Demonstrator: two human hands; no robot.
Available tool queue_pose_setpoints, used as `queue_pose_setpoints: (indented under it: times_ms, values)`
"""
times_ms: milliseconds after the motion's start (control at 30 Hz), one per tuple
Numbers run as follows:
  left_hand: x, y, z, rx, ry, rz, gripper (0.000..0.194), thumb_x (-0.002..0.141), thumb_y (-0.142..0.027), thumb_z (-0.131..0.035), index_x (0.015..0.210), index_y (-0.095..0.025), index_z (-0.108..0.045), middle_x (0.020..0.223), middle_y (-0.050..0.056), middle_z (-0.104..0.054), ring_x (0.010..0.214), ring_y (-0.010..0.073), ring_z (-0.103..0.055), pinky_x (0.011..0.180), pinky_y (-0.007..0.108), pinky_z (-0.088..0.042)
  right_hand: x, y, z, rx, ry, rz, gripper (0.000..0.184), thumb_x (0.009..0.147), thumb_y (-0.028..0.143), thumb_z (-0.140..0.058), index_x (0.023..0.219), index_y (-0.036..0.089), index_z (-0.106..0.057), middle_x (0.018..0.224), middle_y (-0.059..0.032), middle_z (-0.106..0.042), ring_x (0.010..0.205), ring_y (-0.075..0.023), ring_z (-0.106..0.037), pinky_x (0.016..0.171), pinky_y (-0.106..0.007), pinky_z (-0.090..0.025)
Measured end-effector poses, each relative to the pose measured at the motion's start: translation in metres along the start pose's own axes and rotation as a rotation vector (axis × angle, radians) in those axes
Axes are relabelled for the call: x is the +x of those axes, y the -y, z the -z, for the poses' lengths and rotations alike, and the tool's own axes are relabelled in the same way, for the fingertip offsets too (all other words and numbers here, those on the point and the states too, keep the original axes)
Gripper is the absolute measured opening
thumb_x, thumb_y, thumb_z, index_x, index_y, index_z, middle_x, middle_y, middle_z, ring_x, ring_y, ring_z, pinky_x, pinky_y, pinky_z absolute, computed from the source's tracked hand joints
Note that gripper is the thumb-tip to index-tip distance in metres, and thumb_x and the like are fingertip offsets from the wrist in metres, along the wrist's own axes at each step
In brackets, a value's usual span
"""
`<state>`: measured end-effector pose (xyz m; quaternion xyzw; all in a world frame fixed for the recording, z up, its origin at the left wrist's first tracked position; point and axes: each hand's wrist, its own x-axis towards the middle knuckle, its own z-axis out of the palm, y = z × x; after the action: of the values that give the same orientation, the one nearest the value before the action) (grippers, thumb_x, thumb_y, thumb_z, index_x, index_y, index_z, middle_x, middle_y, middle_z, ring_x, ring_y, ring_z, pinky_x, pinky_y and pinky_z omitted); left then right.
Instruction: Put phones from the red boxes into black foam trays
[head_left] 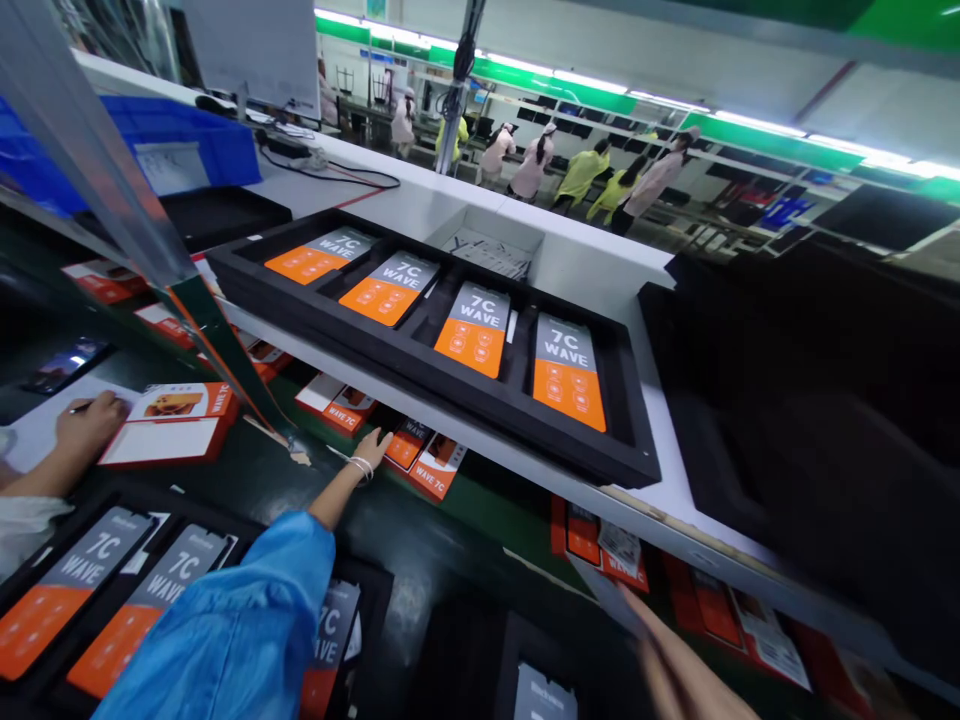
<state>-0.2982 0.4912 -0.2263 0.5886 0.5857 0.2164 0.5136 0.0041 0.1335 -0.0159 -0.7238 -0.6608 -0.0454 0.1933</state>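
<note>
My left hand (371, 450), in a blue sleeve with a white band at the wrist, reaches under the shelf. Its fingers are bent onto the left edge of an open orange phone box (435, 465) marked WAVE 7C, with a phone inside. My right hand (664, 655) is smeared by motion at the lower right. It seems to hold a thin flat grey thing (606, 597), seen nearly edge-on, beside another open phone box (626, 570). Below my left arm lies a black foam tray (379, 590) of phones in grey-and-orange film. Another filmed phone (546, 695) lies at the bottom edge.
On the white shelf (600, 262) sits a black foam tray (641, 440) with several filmed phones. Dark stacked trays (810, 420) crowd the right. A metal post (120, 150) slants past a blue bin (180, 125). At left, a co-worker's hand (94, 425) holds a pen.
</note>
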Motion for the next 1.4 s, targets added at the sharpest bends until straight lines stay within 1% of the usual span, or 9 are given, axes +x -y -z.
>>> queue_pose_setpoints:
  times_ms: [200,300,433,567,700,833,933,1100,1400]
  values:
    - [-0.041,-0.01,0.018,-0.085,-0.048,-0.091,0.035,0.086,-0.035,-0.054,0.113,-0.014,-0.06,0.128,0.014,-0.055,0.125,0.0245,-0.045,0.11,0.037,-0.026,0.179,0.086,-0.156,-0.006,0.559,-0.034,0.045,0.092,0.012,-0.031,0.132,0.022,-0.049,0.134,-0.0038,-0.053,0.124,-0.0171,-0.048,0.106,-0.033,-0.038]
    - [-0.074,-0.009,0.027,-0.117,-0.035,-0.167,0.034,0.083,-0.036,-0.054,0.109,-0.016,-0.063,0.123,0.011,-0.059,0.121,0.0231,-0.049,0.109,0.033,-0.029,0.192,0.101,-0.214,-0.066,0.655,-0.1,0.035,0.093,0.016,-0.042,0.127,0.017,-0.051,0.13,-0.0113,-0.054,0.118,-0.0216,-0.052,0.098,-0.038,-0.045]
    - [-0.117,-0.01,0.03,-0.133,-0.017,-0.221,0.036,0.081,-0.04,-0.056,0.109,-0.019,-0.064,0.122,0.01,-0.06,0.12,0.0226,-0.049,0.109,0.034,-0.029,0.172,0.104,-0.242,-0.111,0.73,-0.174,0.039,0.088,0.026,-0.057,0.125,0.015,-0.051,0.136,-0.0118,-0.046,0.121,-0.027,-0.047,0.095,-0.049,-0.044]
    - [-0.165,-0.031,0.02,-0.094,0.068,-0.293,0.04,0.082,-0.045,-0.055,0.114,-0.022,-0.063,0.127,0.009,-0.056,0.122,0.0229,-0.048,0.11,0.037,-0.029,0.174,0.1,-0.217,-0.052,0.718,-0.163,0.045,0.084,0.02,-0.06,0.127,0.018,-0.051,0.141,-0.0153,-0.04,0.126,-0.0332,-0.041,0.097,-0.054,-0.038]
    - [-0.228,-0.062,-0.001,0.009,0.361,-0.427,0.046,0.086,-0.047,-0.049,0.125,-0.024,-0.056,0.132,0.008,-0.053,0.124,0.0223,-0.046,0.109,0.037,-0.031,0.164,0.073,-0.137,0.155,0.601,-0.088,0.043,0.088,0.025,-0.051,0.131,0.023,-0.049,0.131,-0.0091,-0.054,0.117,-0.0226,-0.051,0.099,-0.036,-0.039]
    - [-0.296,-0.078,-0.035,0.036,0.591,-0.509,0.046,0.086,-0.046,-0.051,0.129,-0.028,-0.052,0.136,0.006,-0.049,0.126,0.0224,-0.043,0.11,0.037,-0.031,0.078,0.026,-0.031,0.256,0.409,-0.248,0.04,0.092,0.041,-0.034,0.112,0.016,-0.059,0.1,-0.0087,-0.067,0.087,-0.0177,-0.063,0.082,-0.029,-0.048]
    - [-0.34,-0.075,-0.065,0.023,0.537,-0.546,0.039,0.086,-0.04,-0.051,0.123,-0.029,-0.057,0.136,0.005,-0.049,0.13,0.0233,-0.038,0.111,0.039,-0.03,-0.024,0.015,0.021,0.409,0.283,-0.539,0.05,0.088,0.055,-0.033,0.089,0.013,-0.062,0.072,-0.0073,-0.064,0.063,-0.0169,-0.061,0.063,-0.028,-0.05]
    - [-0.386,-0.05,-0.102,-0.025,0.274,-0.446,0.042,0.089,-0.035,-0.046,0.129,-0.026,-0.05,0.147,0.008,-0.032,0.137,0.0243,-0.028,0.114,0.043,-0.023,-0.141,0.06,0.01,0.778,0.396,-0.768,0.054,0.078,0.058,-0.05,0.107,0.014,-0.066,0.093,-0.0106,-0.068,0.082,-0.0211,-0.064,0.071,-0.031,-0.052]
    - [-0.394,-0.033,-0.129,-0.042,0.095,-0.333,0.042,0.09,-0.031,-0.039,0.129,-0.022,-0.053,0.146,0.01,-0.036,0.134,0.0226,-0.036,0.114,0.038,-0.028,-0.139,0.064,-0.039,0.848,0.319,-0.578,0.06,0.067,0.056,-0.057,0.107,0.012,-0.067,0.087,-0.0092,-0.062,0.073,-0.0215,-0.066,0.075,-0.034,-0.055]
